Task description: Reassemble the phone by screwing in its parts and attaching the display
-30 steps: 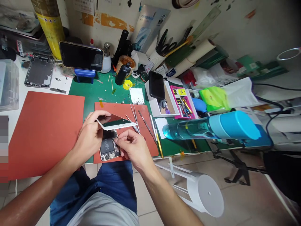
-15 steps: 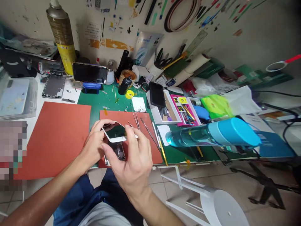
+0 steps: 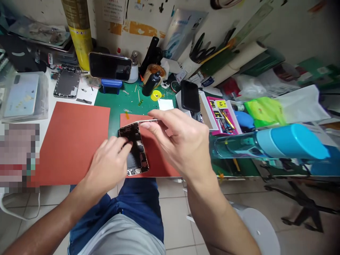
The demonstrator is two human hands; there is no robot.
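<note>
An opened phone body (image 3: 136,150) with its insides showing lies on a small red mat (image 3: 156,156) at the bench's front edge. My left hand (image 3: 110,164) rests on the body's left side, fingertips pressed on its inner parts. My right hand (image 3: 183,141) pinches the white screen panel (image 3: 147,122), lifted edge-on above the top of the body. The hand covers the right part of the panel.
A large red mat (image 3: 71,141) lies to the left on the green cutting mat (image 3: 117,102). A phone on a blue stand (image 3: 110,67), a black bottle (image 3: 151,84), a bare phone frame (image 3: 67,82), a tool box (image 3: 220,117) and a blue bottle (image 3: 271,146) crowd the bench.
My right hand took the screen panel from my left and raised it edge-on. My left hand dropped onto the open phone body. The camera view shifted.
</note>
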